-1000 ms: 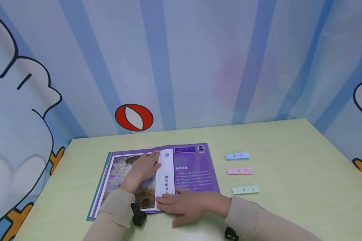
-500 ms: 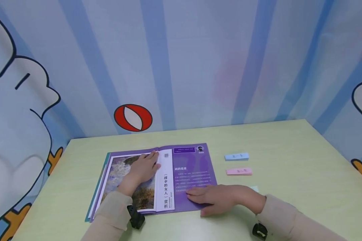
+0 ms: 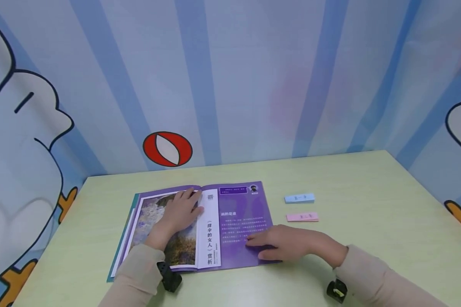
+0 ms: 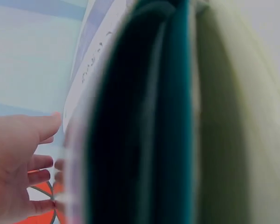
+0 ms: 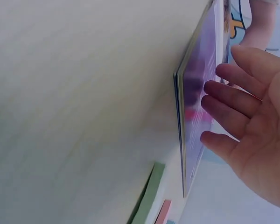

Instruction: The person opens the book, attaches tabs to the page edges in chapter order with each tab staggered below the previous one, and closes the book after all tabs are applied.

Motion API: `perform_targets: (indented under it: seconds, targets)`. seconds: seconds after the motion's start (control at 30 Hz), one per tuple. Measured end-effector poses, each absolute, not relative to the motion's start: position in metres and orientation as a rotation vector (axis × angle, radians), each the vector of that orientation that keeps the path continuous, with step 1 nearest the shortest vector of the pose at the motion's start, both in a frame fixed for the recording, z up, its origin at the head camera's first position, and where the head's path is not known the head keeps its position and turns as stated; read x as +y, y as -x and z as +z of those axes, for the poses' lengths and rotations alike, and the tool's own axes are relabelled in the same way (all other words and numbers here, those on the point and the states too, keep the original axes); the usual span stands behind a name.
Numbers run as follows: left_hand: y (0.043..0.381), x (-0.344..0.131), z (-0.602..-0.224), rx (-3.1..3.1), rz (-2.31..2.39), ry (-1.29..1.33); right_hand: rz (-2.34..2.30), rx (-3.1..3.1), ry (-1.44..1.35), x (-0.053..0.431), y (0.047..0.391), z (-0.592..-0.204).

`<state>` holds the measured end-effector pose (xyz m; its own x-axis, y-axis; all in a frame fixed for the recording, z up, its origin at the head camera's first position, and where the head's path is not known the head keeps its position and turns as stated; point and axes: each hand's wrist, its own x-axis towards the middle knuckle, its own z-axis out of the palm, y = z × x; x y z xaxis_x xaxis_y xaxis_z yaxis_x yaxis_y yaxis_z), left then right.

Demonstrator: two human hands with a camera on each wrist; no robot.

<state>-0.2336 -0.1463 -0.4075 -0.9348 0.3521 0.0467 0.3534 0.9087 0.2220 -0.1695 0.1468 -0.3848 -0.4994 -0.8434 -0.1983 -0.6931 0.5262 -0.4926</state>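
Observation:
An open book with a purple right page [image 3: 242,230] lies on the table; its left page carries a framed landscape picture [image 3: 182,249], with a white strip of printed text [image 3: 210,230] beside the fold. My left hand [image 3: 178,213] rests on the picture, straight fingers at the top near the fold. Over the lower right corner of the purple page is my right hand [image 3: 286,243], with relaxed, spread fingers and nothing in them. In the right wrist view its fingers show just above the page, and a green paper slip [image 5: 150,193] lies beyond the book's corner; the right hand hides that slip in the head view.
Right of the book lie a blue slip [image 3: 299,198] and a pink slip [image 3: 302,217], both with handwriting. A striped blue curtain [image 3: 246,85] with cartoon figures stands behind the pale table [image 3: 369,204].
My right hand has slid right from the white strip to the lower right corner of the purple page, now covering the green slip. My left hand has stayed on the picture.

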Motion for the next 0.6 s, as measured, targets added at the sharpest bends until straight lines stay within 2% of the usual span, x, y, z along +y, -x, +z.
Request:
perform_targets:
  seconds: [0.6]
  targets:
    - [0.236,-0.103,-0.387,-2.897,-0.771,0.664,-0.807,2.608,1.204,0.197,0.196,-0.371]
